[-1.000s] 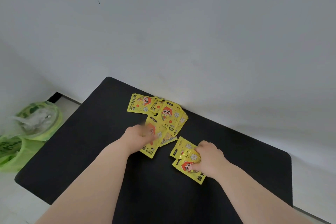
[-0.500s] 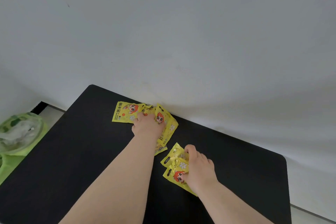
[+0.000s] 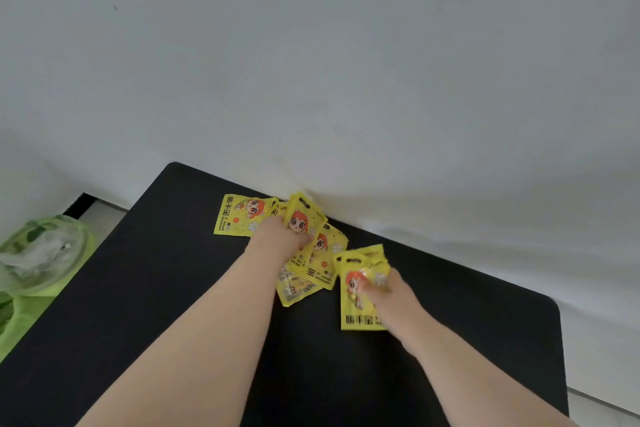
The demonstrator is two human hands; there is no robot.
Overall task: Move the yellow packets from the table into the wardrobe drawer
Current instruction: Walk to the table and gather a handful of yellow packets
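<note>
Right hand [image 3: 391,295] lifted its packets [image 3: 360,291], green bag [image 3: 45,253] beside table [image 3: 138,288]

The left hand [image 3: 277,239] covers the middle of the heap of yellow packets [image 3: 311,263], so their count cannot be told. The right hand [image 3: 391,298] is blurred and hides part of a separate packet [image 3: 356,291]. The table [image 3: 138,288] runs off the lower edge. The green bag [image 3: 41,253] is cut by the left edge, its contents unclear.
</note>
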